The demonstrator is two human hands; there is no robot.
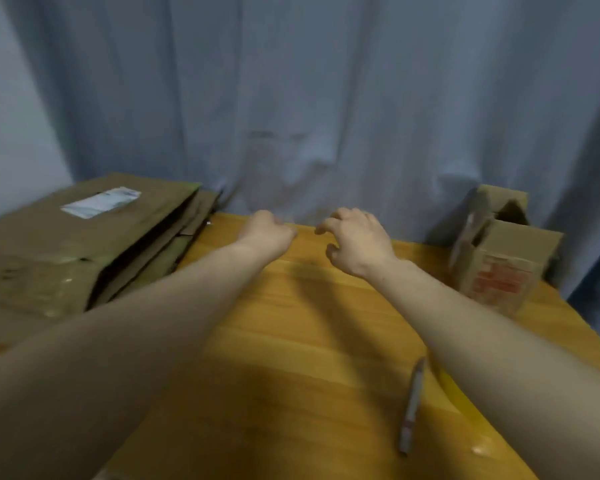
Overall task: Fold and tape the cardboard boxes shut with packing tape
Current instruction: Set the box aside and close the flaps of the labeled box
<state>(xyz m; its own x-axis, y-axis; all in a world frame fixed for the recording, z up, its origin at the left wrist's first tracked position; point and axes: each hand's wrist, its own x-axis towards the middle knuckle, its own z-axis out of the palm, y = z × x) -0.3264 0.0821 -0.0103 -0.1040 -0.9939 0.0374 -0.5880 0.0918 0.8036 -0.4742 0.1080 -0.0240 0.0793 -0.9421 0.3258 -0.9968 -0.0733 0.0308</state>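
Our left hand [267,230] is fisted on nothing and our right hand [357,240] is loosely curled and empty, both at 12 o'clock. The flat boxes [84,244] at 9 could slide if tugged. The box [499,261] at 3 sits near the worktop [291,323] edge. An elbow could roll the pen [411,407] at 5. Room lies between them.

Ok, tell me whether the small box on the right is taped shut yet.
Open. The small box stands upright on the table with its top flaps sticking up and a dark gap between them.
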